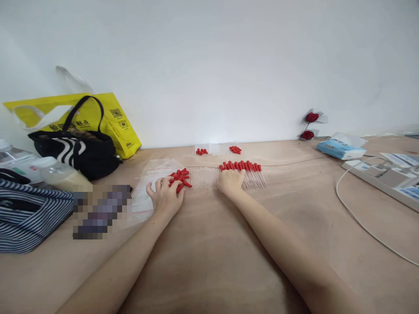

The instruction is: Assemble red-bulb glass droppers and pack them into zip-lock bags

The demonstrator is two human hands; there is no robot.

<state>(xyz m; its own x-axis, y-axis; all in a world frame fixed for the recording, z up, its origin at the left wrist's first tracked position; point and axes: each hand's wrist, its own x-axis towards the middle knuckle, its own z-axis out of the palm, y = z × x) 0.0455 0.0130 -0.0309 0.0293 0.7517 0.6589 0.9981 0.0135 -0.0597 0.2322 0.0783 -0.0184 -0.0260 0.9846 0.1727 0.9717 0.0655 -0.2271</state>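
A yellow bag (126, 131) and a striped cloth pouch (39, 222) crowd the left side of the wooden desk (203, 261). The left hand (165, 198) is spread at a heap of small red caps (180, 175). The right hand (231, 181) is curled, covering part of a row of thin clear tubes (203, 178); what it pinches, I cannot tell.
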